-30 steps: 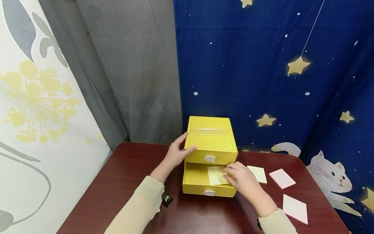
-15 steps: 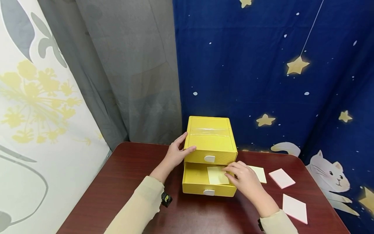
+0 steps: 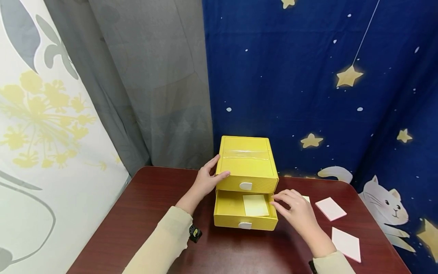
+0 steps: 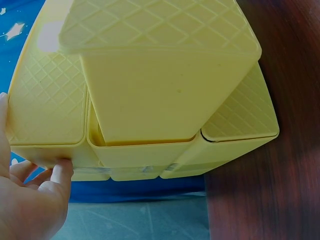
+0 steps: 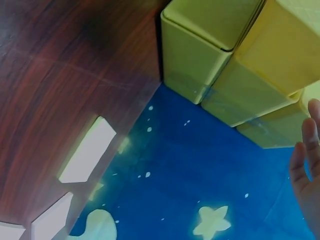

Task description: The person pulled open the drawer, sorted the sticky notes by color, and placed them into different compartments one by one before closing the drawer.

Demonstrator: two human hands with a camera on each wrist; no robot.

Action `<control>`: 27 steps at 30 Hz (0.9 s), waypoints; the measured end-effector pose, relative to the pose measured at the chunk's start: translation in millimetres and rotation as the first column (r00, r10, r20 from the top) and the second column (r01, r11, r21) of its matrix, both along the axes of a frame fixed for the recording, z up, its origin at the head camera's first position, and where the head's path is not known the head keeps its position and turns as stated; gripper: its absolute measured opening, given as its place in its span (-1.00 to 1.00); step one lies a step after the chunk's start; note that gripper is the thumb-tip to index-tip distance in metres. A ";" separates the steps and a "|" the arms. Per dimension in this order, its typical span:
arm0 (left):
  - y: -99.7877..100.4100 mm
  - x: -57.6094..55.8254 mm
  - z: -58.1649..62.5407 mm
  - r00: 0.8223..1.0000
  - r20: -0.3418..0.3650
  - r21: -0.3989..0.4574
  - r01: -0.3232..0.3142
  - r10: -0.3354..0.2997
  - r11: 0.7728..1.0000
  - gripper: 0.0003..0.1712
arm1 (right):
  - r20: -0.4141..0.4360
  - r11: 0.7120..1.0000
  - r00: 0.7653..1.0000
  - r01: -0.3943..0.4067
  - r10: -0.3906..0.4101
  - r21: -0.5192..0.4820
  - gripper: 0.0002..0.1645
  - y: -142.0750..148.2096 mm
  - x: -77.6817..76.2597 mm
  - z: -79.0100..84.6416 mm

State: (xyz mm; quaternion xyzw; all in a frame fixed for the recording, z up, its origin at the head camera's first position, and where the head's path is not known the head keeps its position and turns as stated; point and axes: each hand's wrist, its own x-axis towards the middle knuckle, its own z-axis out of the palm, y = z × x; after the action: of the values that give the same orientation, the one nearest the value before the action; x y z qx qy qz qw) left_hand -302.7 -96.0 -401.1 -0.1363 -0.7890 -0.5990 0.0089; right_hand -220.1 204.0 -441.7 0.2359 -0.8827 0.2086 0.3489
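Note:
A yellow drawer box (image 3: 246, 163) stands on the table, one drawer pulled out under the top one. Inside that drawer (image 3: 229, 220) lies a pale yellow sticky-note pad (image 3: 256, 205). My left hand (image 3: 205, 179) rests against the box's left side, thumb over the top edge. The left wrist view shows the pulled-out drawer (image 4: 145, 100) between two closed ones, with the left hand (image 4: 37, 195) touching the upper one. My right hand (image 3: 294, 209) hovers at the drawer's right edge, fingers loosely bent and holding nothing. In the right wrist view, that hand's fingers (image 5: 312, 140) are partly cut off.
Another pale yellow pad (image 3: 307, 198) lies on the table, mostly hidden behind the right hand. Two pink pads, one farther back (image 3: 330, 209) and one nearer (image 3: 346, 244), lie to the right. Curtains hang behind the dark red table (image 3: 154, 213).
My right hand has moved right, out of the drawer, and left the yellow sticky-note pad lying in it. The left hand and the box have stayed put.

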 end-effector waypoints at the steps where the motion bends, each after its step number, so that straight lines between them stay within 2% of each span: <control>1: -0.1 2.7 4.1 1.000 0.007 -0.001 0.006 -0.006 1.000 -0.06 | 0.006 1.000 1.000 0.019 -0.019 -0.008 -0.73 2.3 0.4 -0.7; 2: -0.2 5.8 8.7 1.000 0.010 -0.004 0.014 -0.014 1.000 -0.06 | 0.013 0.999 0.999 0.041 -0.041 -0.016 -0.73 4.6 1.0 -1.1; 9: 0.3 8.9 12.2 1.000 -0.003 -0.002 0.015 -0.015 1.000 -0.07 | 0.026 0.986 0.991 0.130 -0.128 -0.104 -0.69 21.8 2.7 -6.1; 13: 0.1 19.0 28.1 0.999 0.027 -0.016 0.034 -0.034 0.999 -0.08 | 0.090 0.970 0.975 0.211 -0.201 -0.122 -0.66 31.3 1.5 -12.1; 14: 0.1 19.4 28.6 0.999 0.022 -0.026 0.035 -0.035 0.999 -0.08 | 0.113 0.966 0.970 0.229 -0.216 -0.121 -0.64 33.3 1.3 -13.6; 21: -1.0 0.7 1.5 1.000 -0.003 -0.015 0.007 -0.007 1.000 -0.06 | 0.277 0.951 0.928 0.289 -0.249 -0.113 -0.47 46.4 -1.7 -25.5; 27: -0.3 -1.5 -2.5 1.000 0.001 0.000 -0.008 0.008 1.000 -0.05 | 0.362 0.952 0.893 0.303 -0.266 -0.047 -0.33 54.9 -4.2 -32.6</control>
State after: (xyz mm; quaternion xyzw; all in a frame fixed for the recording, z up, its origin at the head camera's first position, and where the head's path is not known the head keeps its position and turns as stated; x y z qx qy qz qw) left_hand -304.3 -96.2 -403.7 -0.1328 -0.7896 -0.5990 0.0108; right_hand -224.3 258.9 -474.3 0.0448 -0.9438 0.2388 0.2239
